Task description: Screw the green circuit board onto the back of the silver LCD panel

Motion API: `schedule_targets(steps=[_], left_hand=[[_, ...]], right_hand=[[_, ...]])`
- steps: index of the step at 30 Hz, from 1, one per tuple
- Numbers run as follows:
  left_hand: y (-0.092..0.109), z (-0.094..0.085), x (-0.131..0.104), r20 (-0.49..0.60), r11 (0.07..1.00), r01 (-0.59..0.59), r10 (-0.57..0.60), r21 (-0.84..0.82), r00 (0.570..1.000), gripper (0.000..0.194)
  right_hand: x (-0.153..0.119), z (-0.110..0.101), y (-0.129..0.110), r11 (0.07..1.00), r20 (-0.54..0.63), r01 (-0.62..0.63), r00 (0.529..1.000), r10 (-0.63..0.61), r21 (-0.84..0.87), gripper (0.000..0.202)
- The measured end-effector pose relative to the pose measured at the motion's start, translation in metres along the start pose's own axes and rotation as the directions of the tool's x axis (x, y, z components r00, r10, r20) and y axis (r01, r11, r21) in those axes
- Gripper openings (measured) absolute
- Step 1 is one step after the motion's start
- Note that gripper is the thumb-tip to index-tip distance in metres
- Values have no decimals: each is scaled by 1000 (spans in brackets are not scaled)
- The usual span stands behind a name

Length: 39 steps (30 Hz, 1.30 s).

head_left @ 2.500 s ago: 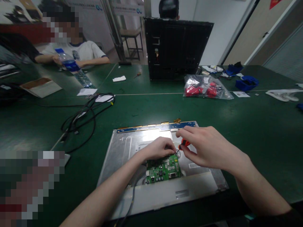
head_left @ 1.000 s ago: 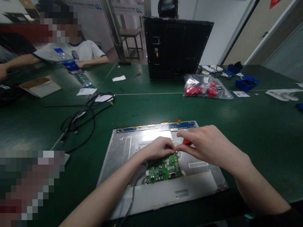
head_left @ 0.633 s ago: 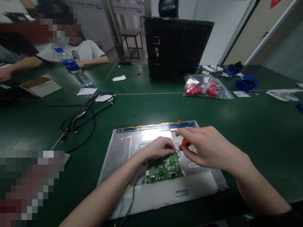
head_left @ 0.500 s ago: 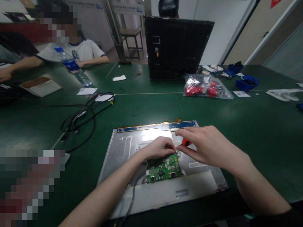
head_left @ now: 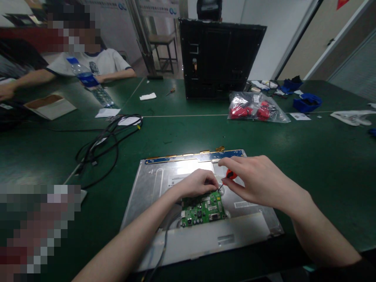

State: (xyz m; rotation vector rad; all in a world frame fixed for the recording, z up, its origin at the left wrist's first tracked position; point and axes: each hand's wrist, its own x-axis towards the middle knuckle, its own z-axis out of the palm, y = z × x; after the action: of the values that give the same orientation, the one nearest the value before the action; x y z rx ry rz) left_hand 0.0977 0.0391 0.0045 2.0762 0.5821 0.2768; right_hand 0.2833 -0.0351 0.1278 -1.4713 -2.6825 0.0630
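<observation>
Right hand point(head_left: 255, 180) eased thumb back, clamped on screwdriver point(head_left: 231, 174), slanting, tip down-left at board point(head_left: 203, 211); left hand point(head_left: 199, 182) pinched.

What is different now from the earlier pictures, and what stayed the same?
Since the first picture, the co-worker's hand has moved from beside the water bottle to the picture's left edge. Since the previous picture, the thumb of the right hand has drawn back from the left hand, showing more of its red-and-black screwdriver. The left hand stays at the green circuit board, itself unmoved.
</observation>
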Motion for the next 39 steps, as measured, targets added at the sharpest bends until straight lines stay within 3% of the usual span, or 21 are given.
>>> schedule_targets(steps=[9, 18, 27, 35, 39], left_hand=[[-2, 1, 1, 1, 1000, -4, 4, -1, 1000, 10], [1, 1, 1, 7, 999, 29, -29, 17, 1000, 8], [0, 2, 0, 4, 999, 48, -48, 13, 999, 10], [1, 2, 0, 8, 999, 26, -26, 36, 1000, 8], [0, 2, 1, 18, 999, 23, -24, 41, 1000, 8]], right_hand=[[0, 2, 2, 1000, 7, -7, 1000, 7, -13, 23], [-2, 0, 1, 998, 5, 54, 999, -54, 44, 34], [2, 3, 2, 999, -13, 3, 1000, -3, -47, 21], [-2, 0, 1, 996, 16, 35, 999, -37, 80, 43], [-1, -2, 0, 995, 29, 44, 998, -47, 86, 39]])
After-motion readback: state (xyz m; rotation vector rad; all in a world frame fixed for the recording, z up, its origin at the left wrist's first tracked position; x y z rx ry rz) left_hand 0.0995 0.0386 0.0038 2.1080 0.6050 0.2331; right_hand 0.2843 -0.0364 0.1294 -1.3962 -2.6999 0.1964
